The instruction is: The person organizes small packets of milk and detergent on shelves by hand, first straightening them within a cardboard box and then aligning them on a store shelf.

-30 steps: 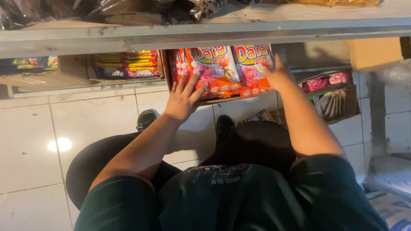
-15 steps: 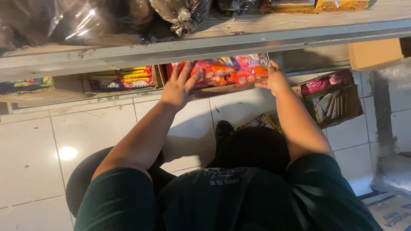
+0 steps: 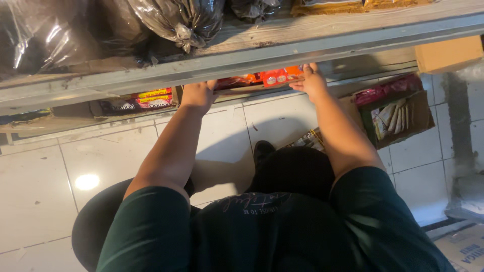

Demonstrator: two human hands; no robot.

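Both my arms reach forward under a wooden shelf edge [image 3: 282, 43]. My left hand [image 3: 198, 94] rests on the left end of a red and orange snack box [image 3: 275, 77] on the low shelf; its fingertips are hidden under the shelf edge. At the box's right end my right hand [image 3: 311, 82] presses against it, fingers spread. Only a thin strip of the box shows below the shelf edge. I cannot tell whether either hand grips it or only pushes.
Dark plastic bags [image 3: 176, 20] lie on the upper shelf. A box of yellow and red packets [image 3: 148, 98] sits to the left. An open carton of packets [image 3: 398, 113] stands on the white tiled floor [image 3: 45, 171] at right. A cardboard box [image 3: 446, 53] is far right.
The red snack box has slid back under the shelf, with both hands following it forward. My view has tipped up, so more of the upper shelf and bags shows.
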